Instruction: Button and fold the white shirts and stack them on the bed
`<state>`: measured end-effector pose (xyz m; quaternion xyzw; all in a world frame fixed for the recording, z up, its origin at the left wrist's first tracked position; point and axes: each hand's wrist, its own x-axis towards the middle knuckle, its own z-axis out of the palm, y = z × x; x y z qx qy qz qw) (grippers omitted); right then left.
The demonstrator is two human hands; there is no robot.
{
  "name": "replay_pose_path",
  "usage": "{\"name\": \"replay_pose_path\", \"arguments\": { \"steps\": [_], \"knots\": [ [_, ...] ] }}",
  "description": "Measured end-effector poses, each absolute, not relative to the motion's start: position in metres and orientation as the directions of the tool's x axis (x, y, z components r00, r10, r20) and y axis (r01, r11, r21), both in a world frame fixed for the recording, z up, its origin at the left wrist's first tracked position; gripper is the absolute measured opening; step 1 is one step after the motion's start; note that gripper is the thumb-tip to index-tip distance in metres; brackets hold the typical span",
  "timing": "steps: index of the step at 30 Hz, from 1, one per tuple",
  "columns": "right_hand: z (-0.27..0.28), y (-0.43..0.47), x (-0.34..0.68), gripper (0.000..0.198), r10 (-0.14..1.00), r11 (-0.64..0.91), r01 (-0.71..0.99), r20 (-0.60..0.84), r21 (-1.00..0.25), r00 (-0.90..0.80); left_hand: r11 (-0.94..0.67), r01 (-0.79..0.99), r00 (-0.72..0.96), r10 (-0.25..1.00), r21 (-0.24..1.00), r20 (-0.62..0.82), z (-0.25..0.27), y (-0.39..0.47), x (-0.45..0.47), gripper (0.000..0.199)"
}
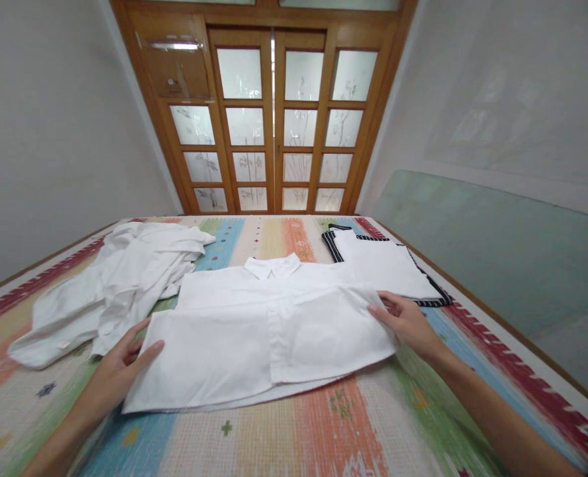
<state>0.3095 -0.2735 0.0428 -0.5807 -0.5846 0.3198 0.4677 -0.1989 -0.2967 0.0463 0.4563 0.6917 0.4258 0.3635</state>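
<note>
A white collared shirt (214, 354) lies in front of me, its lower part lifted and doubled up toward the collar. The collar points away from me, and a button strip runs down the middle of the raised part. My left hand (125, 358) pinches the left edge of the cloth, thumb on top and fingers behind. At the opposite edge, my right hand (403, 318) grips the cloth the same way, with the thumb in front. The near hem hangs between both hands, slightly above the bed cover.
A loose heap of white shirts (120, 285) lies at the left. Folded white clothing (383, 262) rests on black-and-white striped cloth at the right. Underneath is a colourful striped bed cover (254, 437). A pale green headboard-like panel (497, 245) lines the right; wooden glazed doors (274, 152) stand behind.
</note>
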Motion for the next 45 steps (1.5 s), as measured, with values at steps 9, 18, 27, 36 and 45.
{"name": "replay_pose_path", "arguments": {
  "steps": [9, 18, 27, 36, 45],
  "knots": [
    [0.017, -0.263, 0.314, 0.030, 0.989, -0.037, 0.468, 0.034, -0.883, 0.142, 0.229, 0.496, -0.381, 0.924, 0.838, -0.027, 0.042, -0.292, -0.203, 0.059],
    [0.018, -0.271, 0.317, 0.028, 0.993, -0.083, 0.503, -0.027, -0.860, 0.117, 0.175, 0.603, -0.318, 0.947, 0.778, 0.033, 0.035, -0.284, -0.205, 0.060],
    [0.016, -0.280, 0.326, 0.026, 1.000, -0.015, 0.624, -0.018, -0.781, 0.002, 0.121, 0.749, -0.222, 0.972, 0.652, 0.075, 0.033, -0.289, -0.204, 0.062],
    [0.012, -0.299, 0.324, 0.026, 0.981, -0.008, 0.807, 0.153, -0.590, 0.122, 0.098, 0.801, -0.255, 0.948, 0.591, 0.189, 0.035, -0.303, -0.212, 0.042],
    [0.043, -0.295, 0.323, 0.041, 0.988, -0.149, 0.493, -0.109, -0.857, 0.108, 0.140, 0.672, -0.125, 0.989, 0.727, -0.075, 0.046, -0.298, -0.221, 0.048]
  ]
}}
